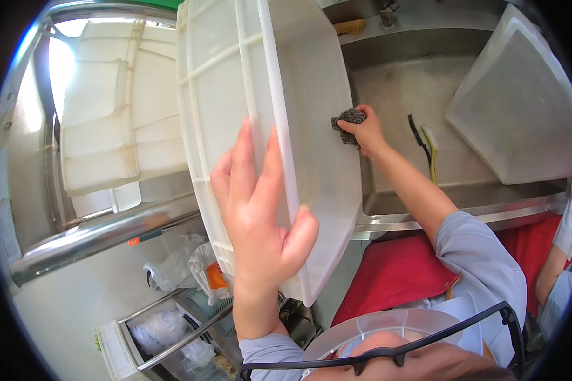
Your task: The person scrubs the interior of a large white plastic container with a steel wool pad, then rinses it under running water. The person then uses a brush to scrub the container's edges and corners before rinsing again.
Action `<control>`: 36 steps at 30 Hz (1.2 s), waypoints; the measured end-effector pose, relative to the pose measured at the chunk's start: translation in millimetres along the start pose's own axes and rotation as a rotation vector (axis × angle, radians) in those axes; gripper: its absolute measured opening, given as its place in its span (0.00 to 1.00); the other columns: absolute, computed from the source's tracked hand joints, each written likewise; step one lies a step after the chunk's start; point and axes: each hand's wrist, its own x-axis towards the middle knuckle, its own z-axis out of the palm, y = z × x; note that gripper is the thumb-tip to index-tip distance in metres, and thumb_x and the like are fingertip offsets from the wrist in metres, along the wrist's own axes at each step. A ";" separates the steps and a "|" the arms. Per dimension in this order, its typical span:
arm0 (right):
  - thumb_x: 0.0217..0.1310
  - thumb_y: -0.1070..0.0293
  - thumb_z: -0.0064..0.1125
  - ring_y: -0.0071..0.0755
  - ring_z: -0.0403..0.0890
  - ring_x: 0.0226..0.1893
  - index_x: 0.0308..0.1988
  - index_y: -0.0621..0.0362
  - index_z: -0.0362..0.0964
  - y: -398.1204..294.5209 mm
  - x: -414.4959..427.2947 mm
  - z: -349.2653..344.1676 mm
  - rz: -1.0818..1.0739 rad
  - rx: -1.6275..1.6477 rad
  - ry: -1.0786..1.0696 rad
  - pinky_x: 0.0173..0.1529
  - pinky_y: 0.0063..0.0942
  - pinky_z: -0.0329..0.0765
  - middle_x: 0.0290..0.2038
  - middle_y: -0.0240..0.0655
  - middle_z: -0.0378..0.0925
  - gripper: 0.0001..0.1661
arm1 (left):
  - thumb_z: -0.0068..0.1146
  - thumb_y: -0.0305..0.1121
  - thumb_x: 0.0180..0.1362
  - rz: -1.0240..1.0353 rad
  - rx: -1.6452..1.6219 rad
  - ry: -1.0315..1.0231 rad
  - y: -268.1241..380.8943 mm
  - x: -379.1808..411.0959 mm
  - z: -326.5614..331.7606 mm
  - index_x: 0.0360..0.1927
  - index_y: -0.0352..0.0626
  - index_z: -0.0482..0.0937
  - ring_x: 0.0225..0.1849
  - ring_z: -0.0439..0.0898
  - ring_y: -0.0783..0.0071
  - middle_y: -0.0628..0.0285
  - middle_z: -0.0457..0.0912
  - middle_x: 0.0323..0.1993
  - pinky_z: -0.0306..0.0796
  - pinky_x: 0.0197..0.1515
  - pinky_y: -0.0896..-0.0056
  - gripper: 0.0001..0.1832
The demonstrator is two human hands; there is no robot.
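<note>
A large translucent white plastic tub [314, 157] stands tilted on its side before me, its open side towards the sink. My left hand [262, 205] is on its left wall and rim, fingers along the ribbed outside and thumb over the edge. In my right hand [367, 131] is a dark steel wool scourer [348, 125], pressed at the tub's right edge. That hand reaches over the stainless steel sink [395, 85]. A black-handled brush [417, 133] and a yellow-handled brush [430, 143] lie on the sink floor, to the right of my right hand.
Another translucent plastic tub [515, 105] leans in the sink's right side. White plastic containers [100, 109] stand beyond a steel rail [105, 243] at left. Below are plastic bags [171, 266] and a drawer-like bin [157, 328]. A co-worker's arm [553, 266] shows at far right.
</note>
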 end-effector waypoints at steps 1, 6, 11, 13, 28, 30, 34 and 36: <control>0.47 0.74 0.76 0.29 0.80 0.38 0.51 0.58 0.64 -4.1 -5.6 2.6 -0.017 0.033 0.024 0.37 0.30 0.80 0.42 0.37 0.76 0.34 | 0.53 0.27 0.35 0.013 -0.004 0.013 5.9 -10.5 -5.6 0.62 0.31 0.74 0.59 0.67 0.46 0.39 0.64 0.70 0.61 0.64 0.52 0.41; 0.46 0.78 0.75 0.28 0.79 0.39 0.49 0.56 0.64 -23.2 -25.2 7.0 -0.244 0.182 0.022 0.41 0.29 0.80 0.40 0.34 0.74 0.32 | 0.60 0.29 0.33 -0.021 -0.023 0.152 35.8 -94.9 -1.2 0.58 0.30 0.76 0.58 0.67 0.45 0.35 0.62 0.70 0.62 0.61 0.52 0.39; 0.44 0.75 0.77 0.25 0.76 0.38 0.47 0.54 0.64 -74.7 -2.6 26.4 -0.723 -0.075 0.010 0.42 0.27 0.78 0.39 0.29 0.72 0.32 | 0.61 0.30 0.41 -0.059 -0.196 0.486 25.7 -164.9 45.8 0.77 0.39 0.43 0.65 0.64 0.52 0.47 0.55 0.72 0.59 0.67 0.55 0.58; 0.43 0.74 0.77 0.28 0.76 0.40 0.46 0.53 0.64 -91.2 0.2 32.0 -0.720 -0.008 -0.109 0.45 0.29 0.77 0.39 0.31 0.72 0.32 | 0.61 0.35 0.48 -0.096 -0.127 0.671 16.4 -172.1 46.5 0.78 0.42 0.36 0.66 0.63 0.54 0.51 0.53 0.72 0.59 0.67 0.54 0.58; 0.49 0.68 0.77 0.29 0.78 0.44 0.50 0.52 0.67 -139.0 76.2 59.9 -0.996 -0.132 -0.252 0.50 0.29 0.76 0.43 0.31 0.75 0.30 | 0.45 0.21 0.49 -0.219 -0.178 0.037 22.7 5.5 -98.6 0.75 0.38 0.58 0.77 0.54 0.64 0.54 0.58 0.75 0.43 0.76 0.64 0.43; 0.50 0.62 0.77 0.31 0.78 0.46 0.51 0.57 0.70 -125.2 85.0 28.3 -0.849 -0.006 -0.110 0.51 0.31 0.76 0.45 0.34 0.77 0.31 | 0.45 0.21 0.49 -0.310 -0.296 0.144 19.1 18.1 -87.7 0.75 0.40 0.58 0.76 0.55 0.64 0.54 0.59 0.75 0.44 0.76 0.64 0.43; 0.43 0.63 0.77 0.51 0.77 0.44 0.47 0.59 0.70 4.3 126.2 -87.5 -0.769 -0.542 0.357 0.49 0.42 0.75 0.42 0.48 0.76 0.32 | 0.48 0.19 0.50 -0.370 -0.518 0.208 14.9 55.2 -77.3 0.75 0.42 0.59 0.72 0.63 0.63 0.52 0.63 0.73 0.53 0.73 0.64 0.43; 0.38 0.69 0.74 0.58 0.76 0.43 0.47 0.58 0.69 86.6 92.6 -125.4 -0.414 -0.826 0.032 0.49 0.48 0.75 0.42 0.53 0.74 0.32 | 0.50 0.21 0.49 -0.367 -0.548 0.247 3.2 60.5 -82.5 0.74 0.40 0.59 0.71 0.66 0.60 0.50 0.64 0.71 0.57 0.72 0.63 0.43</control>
